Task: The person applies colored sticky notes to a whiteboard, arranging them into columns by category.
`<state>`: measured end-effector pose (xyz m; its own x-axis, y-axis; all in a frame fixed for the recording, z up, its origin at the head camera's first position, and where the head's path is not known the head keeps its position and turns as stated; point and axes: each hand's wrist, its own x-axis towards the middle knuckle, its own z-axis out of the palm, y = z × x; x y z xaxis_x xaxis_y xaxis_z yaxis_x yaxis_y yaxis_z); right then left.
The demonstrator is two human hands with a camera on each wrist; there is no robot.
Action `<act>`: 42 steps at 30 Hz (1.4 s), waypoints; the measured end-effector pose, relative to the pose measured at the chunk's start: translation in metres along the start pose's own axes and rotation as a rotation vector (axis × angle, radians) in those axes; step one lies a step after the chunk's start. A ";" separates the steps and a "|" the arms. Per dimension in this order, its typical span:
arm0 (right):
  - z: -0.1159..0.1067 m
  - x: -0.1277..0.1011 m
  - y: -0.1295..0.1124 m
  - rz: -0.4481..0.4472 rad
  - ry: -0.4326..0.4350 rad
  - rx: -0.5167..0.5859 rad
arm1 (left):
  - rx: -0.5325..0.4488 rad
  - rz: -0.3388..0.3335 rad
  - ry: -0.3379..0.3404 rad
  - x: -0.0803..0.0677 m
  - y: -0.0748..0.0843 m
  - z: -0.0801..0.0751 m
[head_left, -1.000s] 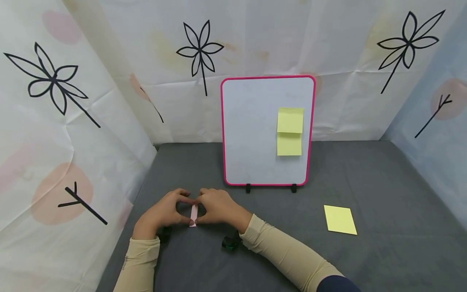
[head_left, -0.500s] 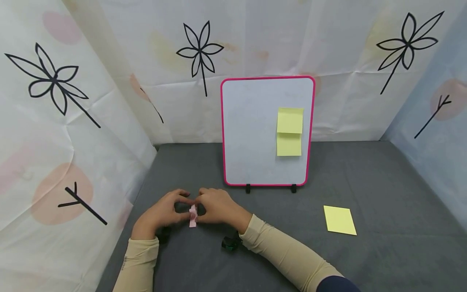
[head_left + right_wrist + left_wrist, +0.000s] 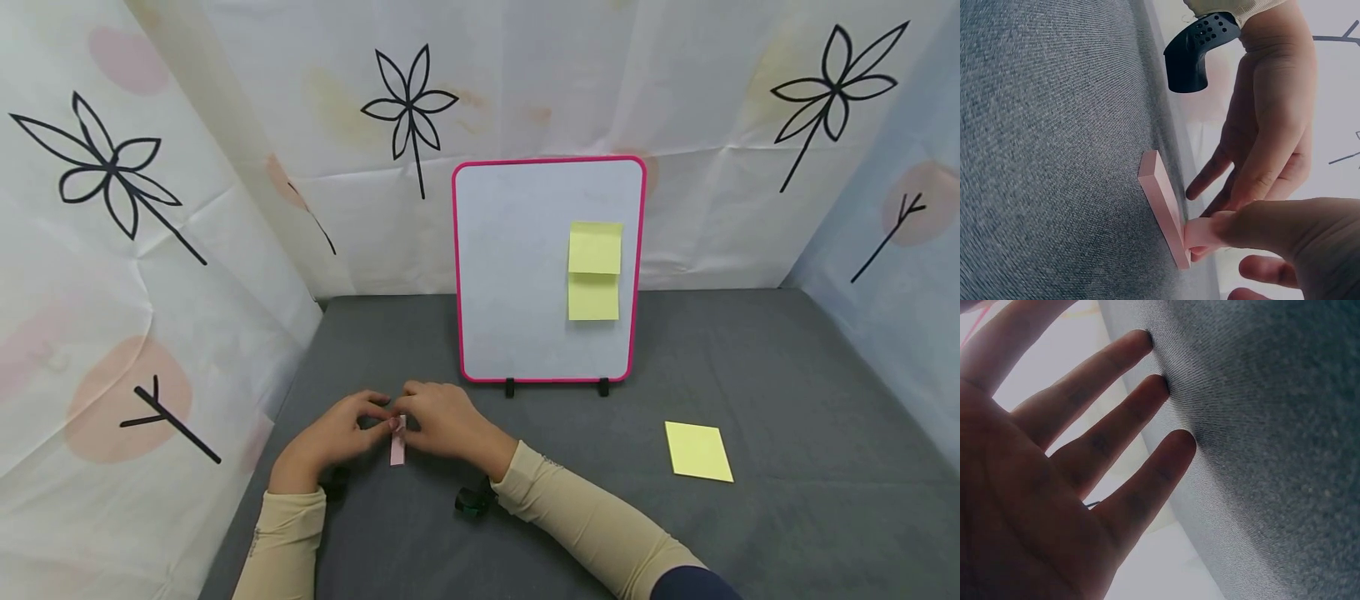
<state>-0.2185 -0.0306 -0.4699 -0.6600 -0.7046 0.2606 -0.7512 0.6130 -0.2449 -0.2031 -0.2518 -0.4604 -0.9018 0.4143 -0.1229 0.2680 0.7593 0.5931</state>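
A narrow pink sticky note pad (image 3: 397, 454) lies on the grey cloth. Seen edge-on in the right wrist view, the pad (image 3: 1163, 200) has a pink sheet (image 3: 1202, 232) standing up from it near its far end. My right hand (image 3: 444, 421) pinches this sheet, its thumb (image 3: 1272, 231) against it. My left hand (image 3: 330, 433) has thumb and index finger at the pad's far end, gripping there; the exact contact is hidden behind my right hand. In the left wrist view, the other left fingers (image 3: 1122, 437) are straight, their tips by the cloth.
A pink-framed whiteboard (image 3: 517, 275) stands at the back on black feet, with two overlapping yellow sticky notes (image 3: 594, 271) on it. Another yellow note (image 3: 699, 452) lies on the cloth at right. A black wrist camera (image 3: 472, 500) hangs below the right wrist.
The pink sheet has bent and moved under my fingers. Both thumbs have shifted from the pad's near part toward its far end, and my hands have drawn closer together.
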 end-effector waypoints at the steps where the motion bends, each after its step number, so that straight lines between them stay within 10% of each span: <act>1: 0.000 0.000 0.000 -0.004 0.011 -0.001 | 0.001 0.006 0.000 0.000 0.000 0.000; 24: 0.000 0.001 0.003 -0.015 0.116 -0.068 | -0.024 0.073 -0.007 0.004 0.000 0.000; 42: 0.000 0.004 0.014 0.119 0.074 0.054 | 0.023 0.177 0.274 0.001 0.004 0.003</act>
<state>-0.2319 -0.0244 -0.4723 -0.7453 -0.5982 0.2945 -0.6668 0.6694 -0.3277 -0.2022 -0.2468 -0.4608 -0.8974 0.3928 0.2009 0.4335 0.7000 0.5675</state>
